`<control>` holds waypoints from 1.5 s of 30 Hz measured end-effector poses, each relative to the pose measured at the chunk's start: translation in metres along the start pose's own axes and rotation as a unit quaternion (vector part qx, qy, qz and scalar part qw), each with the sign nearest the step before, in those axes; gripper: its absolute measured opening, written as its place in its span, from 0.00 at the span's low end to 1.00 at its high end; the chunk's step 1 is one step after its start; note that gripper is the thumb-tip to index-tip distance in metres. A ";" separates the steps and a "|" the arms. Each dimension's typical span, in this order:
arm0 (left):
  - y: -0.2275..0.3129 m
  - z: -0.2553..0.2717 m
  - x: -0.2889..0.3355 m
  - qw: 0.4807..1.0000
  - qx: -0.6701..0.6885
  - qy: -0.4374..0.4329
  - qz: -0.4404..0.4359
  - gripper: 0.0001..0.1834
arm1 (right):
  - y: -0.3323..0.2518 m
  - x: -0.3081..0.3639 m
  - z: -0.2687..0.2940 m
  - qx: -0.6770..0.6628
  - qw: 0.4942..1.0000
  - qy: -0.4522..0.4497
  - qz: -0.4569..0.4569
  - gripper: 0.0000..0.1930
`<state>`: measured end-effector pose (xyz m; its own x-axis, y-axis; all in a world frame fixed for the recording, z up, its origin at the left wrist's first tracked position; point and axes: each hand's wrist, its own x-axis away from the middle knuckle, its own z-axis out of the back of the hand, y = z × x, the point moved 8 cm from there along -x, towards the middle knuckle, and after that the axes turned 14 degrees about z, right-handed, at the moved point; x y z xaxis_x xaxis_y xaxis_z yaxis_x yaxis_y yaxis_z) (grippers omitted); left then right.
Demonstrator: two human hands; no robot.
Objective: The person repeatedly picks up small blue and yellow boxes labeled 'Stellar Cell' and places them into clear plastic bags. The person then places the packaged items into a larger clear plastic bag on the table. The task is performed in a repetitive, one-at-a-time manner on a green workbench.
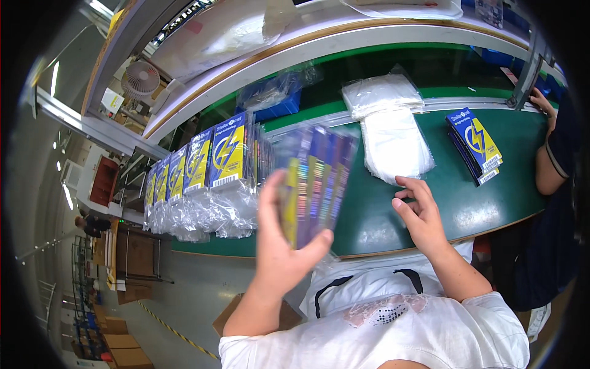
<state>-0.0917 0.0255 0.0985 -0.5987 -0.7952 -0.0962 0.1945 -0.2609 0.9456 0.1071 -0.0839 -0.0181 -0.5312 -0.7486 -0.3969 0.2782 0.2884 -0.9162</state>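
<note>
Left hand [284,257]: grip closed round a bundle of boxes [314,184] in clear film, thumb at its near right corner, fingers along its left side. Bundle is over the near part of the green counter [491,212], blurred. Long axis runs away from the body, far end leaning slightly right; narrow edges face up toward the viewer. Printing direction: cannot tell.

Right hand [421,216]: grip open and empty, fingers loosely bent, near the lower end of a pile of white plastic bags [396,144].

Left of bundle, close by: row of bagged boxes [226,150], right end partly masked by it. Beyond: blue bin [278,108]. Far right: small stack of blue-yellow boxes [474,144], slanted; co-worker's hand [541,102] past it.
</note>
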 end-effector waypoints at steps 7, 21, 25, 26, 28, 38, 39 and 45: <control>0.059 0.080 -0.036 0.869 -0.375 0.321 -0.031 0.44 | -0.002 0.000 0.000 0.014 1.000 0.000 0.008 0.21; 0.026 0.117 -0.078 0.813 -0.499 0.261 0.148 0.49 | -0.003 -0.003 -0.003 0.049 0.998 -0.018 0.019 0.19; 0.022 0.130 -0.085 0.860 -0.443 0.197 0.161 0.59 | -0.003 -0.003 -0.004 0.052 0.998 -0.022 0.018 0.19; 0.023 0.134 -0.086 0.876 -0.412 0.179 0.175 0.62 | -0.002 -0.003 -0.004 0.052 0.998 -0.023 0.018 0.19; 0.026 0.136 -0.090 0.889 -0.386 0.158 0.190 0.65 | -0.002 -0.004 -0.003 0.054 0.998 -0.022 0.017 0.19; 0.021 0.136 -0.125 0.854 -0.461 0.150 0.188 0.59 | 0.000 -0.003 -0.005 0.066 0.997 -0.023 0.018 0.19; 0.024 0.134 -0.124 0.860 -0.446 0.147 0.198 0.58 | 0.001 -0.003 -0.004 0.066 0.997 -0.020 0.017 0.19; 0.029 0.143 -0.124 0.886 -0.383 0.180 0.192 0.59 | 0.001 -0.003 -0.005 0.075 0.997 -0.024 0.019 0.19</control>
<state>-0.1224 0.1950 0.1824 -0.1151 -0.9927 -0.0356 0.8821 -0.1186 0.4558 0.1053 -0.0784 -0.0183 -0.4807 -0.7671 -0.4248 0.4153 0.2275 -0.8808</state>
